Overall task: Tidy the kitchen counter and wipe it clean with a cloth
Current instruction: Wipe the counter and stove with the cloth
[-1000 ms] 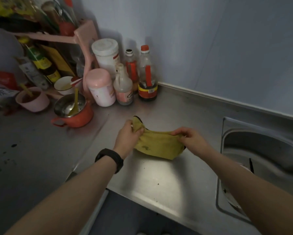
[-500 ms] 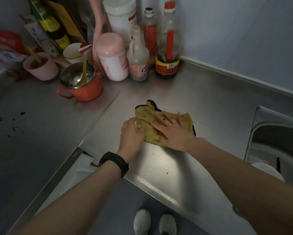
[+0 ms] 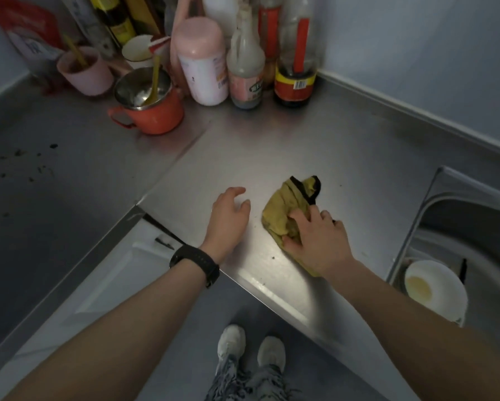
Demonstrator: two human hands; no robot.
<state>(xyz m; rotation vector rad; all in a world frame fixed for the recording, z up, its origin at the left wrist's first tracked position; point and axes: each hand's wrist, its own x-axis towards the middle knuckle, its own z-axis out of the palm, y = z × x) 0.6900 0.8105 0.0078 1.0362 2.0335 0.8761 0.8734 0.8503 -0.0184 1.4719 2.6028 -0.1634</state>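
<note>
Head view — right hand (image 3: 319, 241) presses yellow cloth (image 3: 283, 209) onto steel counter (image 3: 272, 146).

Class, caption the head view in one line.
Right hand presses a yellow cloth on the steel counter by the sink; left hand open beside it.
</note>
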